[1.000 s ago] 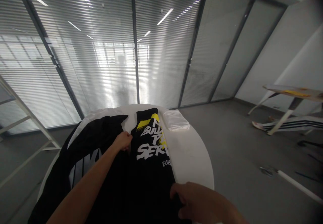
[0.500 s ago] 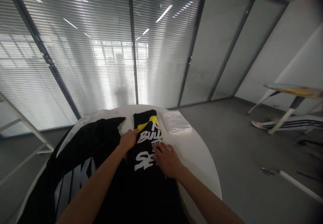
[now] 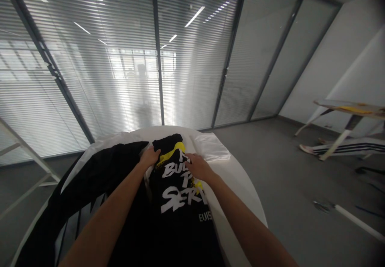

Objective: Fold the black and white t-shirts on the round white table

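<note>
A black T-shirt (image 3: 180, 235) with white lettering and a yellow streak lies lengthwise on a round white table (image 3: 249, 195), its far part narrowed. My left hand (image 3: 149, 157) is closed at the shirt's far left edge, thumb on top and the other fingers partly hidden. Across from it, my right hand (image 3: 199, 167) grips the right edge beside the lettering with bent fingers. To the left spreads another black garment (image 3: 105, 166) with large grey letters, partly covered by my left forearm. A folded white cloth (image 3: 213, 146) rests just beyond my right hand.
White fabric (image 3: 111, 138) lies along the table's far left rim. Glass partitions with blinds (image 3: 129, 90) stand behind the table. A white metal frame (image 3: 27, 150) is at left. On the right are another table (image 3: 355, 106), a striped-trousered leg (image 3: 345, 146) and a white pole (image 3: 357, 221) above the floor.
My right hand has moved away and up from the lower lettering to the right edge, uncovering more print. My left hand has shifted slightly left and away. The shirt's front looks more spread out.
</note>
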The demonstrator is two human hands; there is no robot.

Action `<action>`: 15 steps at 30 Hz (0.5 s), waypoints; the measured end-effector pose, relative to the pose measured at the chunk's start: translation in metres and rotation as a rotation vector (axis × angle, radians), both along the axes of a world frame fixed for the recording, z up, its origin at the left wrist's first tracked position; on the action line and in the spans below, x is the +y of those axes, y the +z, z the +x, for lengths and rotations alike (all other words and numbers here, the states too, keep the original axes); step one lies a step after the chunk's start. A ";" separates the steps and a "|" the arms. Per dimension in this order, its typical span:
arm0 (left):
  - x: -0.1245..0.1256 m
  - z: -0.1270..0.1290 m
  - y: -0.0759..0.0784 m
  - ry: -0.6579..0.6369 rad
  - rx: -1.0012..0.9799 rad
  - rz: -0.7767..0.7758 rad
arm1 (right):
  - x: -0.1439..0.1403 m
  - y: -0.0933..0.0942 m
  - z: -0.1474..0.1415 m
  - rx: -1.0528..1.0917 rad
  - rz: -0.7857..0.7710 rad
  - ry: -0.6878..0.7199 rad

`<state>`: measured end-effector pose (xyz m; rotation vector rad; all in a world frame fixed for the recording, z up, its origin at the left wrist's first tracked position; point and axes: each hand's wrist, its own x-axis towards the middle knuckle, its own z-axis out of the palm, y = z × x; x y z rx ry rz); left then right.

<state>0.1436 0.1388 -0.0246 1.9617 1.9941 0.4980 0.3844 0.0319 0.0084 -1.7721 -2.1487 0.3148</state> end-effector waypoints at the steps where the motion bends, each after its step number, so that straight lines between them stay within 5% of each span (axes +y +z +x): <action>1: 0.005 0.005 -0.002 0.009 0.008 0.006 | 0.009 -0.003 -0.005 -0.015 -0.001 -0.012; 10: 0.024 0.010 -0.015 0.030 0.098 0.078 | 0.039 -0.047 -0.029 -0.146 -0.067 0.017; 15: 0.025 0.008 -0.016 0.046 0.142 0.104 | 0.041 -0.044 -0.025 -0.197 -0.091 0.044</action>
